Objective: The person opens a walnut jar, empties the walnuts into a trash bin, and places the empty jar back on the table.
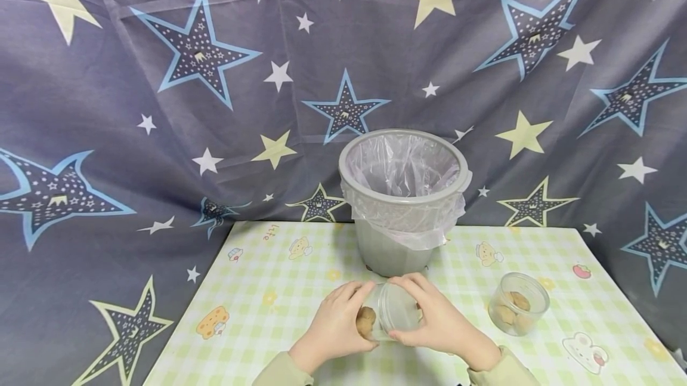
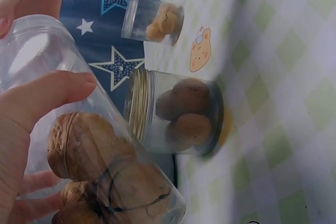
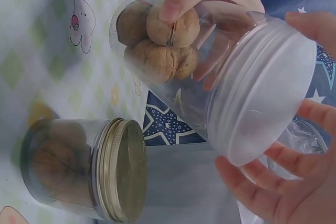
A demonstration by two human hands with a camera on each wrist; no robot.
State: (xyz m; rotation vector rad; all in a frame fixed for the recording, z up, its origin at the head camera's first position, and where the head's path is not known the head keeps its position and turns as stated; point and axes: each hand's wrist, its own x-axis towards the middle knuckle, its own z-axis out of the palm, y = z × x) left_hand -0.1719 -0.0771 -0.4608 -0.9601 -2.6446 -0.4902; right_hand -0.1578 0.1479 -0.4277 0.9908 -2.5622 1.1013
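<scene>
A clear plastic jar [image 3: 197, 100] with several walnuts [image 3: 173, 30] at its bottom is held tilted between both hands. My left hand [image 1: 338, 323] grips the jar's body, its thumb lying along the wall. At the other end, the fingers and thumb of my right hand [image 1: 437, 320] hold the rim of the frosted white lid [image 3: 275, 98], which sits over the jar's mouth. Close by on the table stands a gold-lidded jar [image 3: 71, 182] with walnuts in it, mostly hidden behind my hands in the head view.
Another clear jar [image 1: 517, 311] holding walnuts stands to the right. Behind my hands rises a grey bin [image 1: 386, 249] lined with a thin plastic bag [image 1: 410, 222]. A green checked cloth [image 1: 257, 320] covers the table, and a dark star-patterned curtain [image 1: 300, 183] hangs behind.
</scene>
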